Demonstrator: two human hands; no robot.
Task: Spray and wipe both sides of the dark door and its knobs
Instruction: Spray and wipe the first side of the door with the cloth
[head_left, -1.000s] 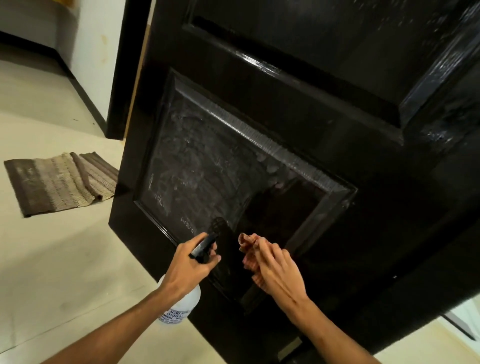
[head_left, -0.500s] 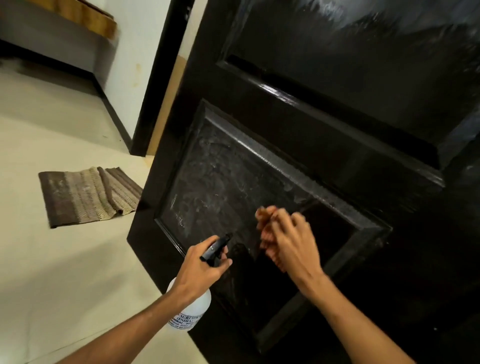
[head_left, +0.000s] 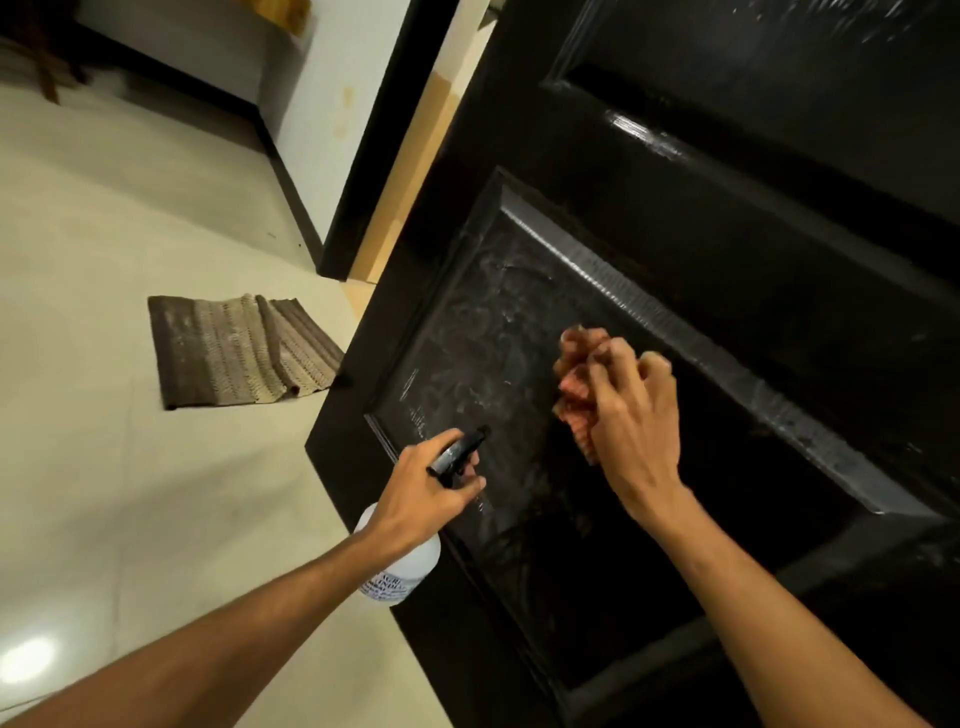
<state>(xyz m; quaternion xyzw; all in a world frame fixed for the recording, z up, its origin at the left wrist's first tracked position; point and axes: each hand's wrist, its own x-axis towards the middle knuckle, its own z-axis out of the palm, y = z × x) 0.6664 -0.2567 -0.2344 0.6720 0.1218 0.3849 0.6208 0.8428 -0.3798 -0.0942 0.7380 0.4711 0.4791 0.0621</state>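
Observation:
The dark door (head_left: 727, 218) fills the right of the view, its lower recessed panel (head_left: 467, 332) streaked with whitish spray film on the left part. My right hand (head_left: 631, 421) presses a bunched reddish cloth (head_left: 574, 384) against that panel. My left hand (head_left: 426, 493) grips a white spray bottle (head_left: 402, 569) by its black trigger head (head_left: 460, 452), nozzle aimed at the panel's lower left. No knob is in view.
A brown and beige striped mat (head_left: 239, 348) lies on the pale tiled floor (head_left: 104, 467) left of the door. The dark door frame (head_left: 384, 135) and a white wall with a black skirting stand behind the door's edge.
My right hand has carried the cloth upward across the lower panel. My left hand keeps the bottle in about the same place. The camera has swung, showing more floor on the left.

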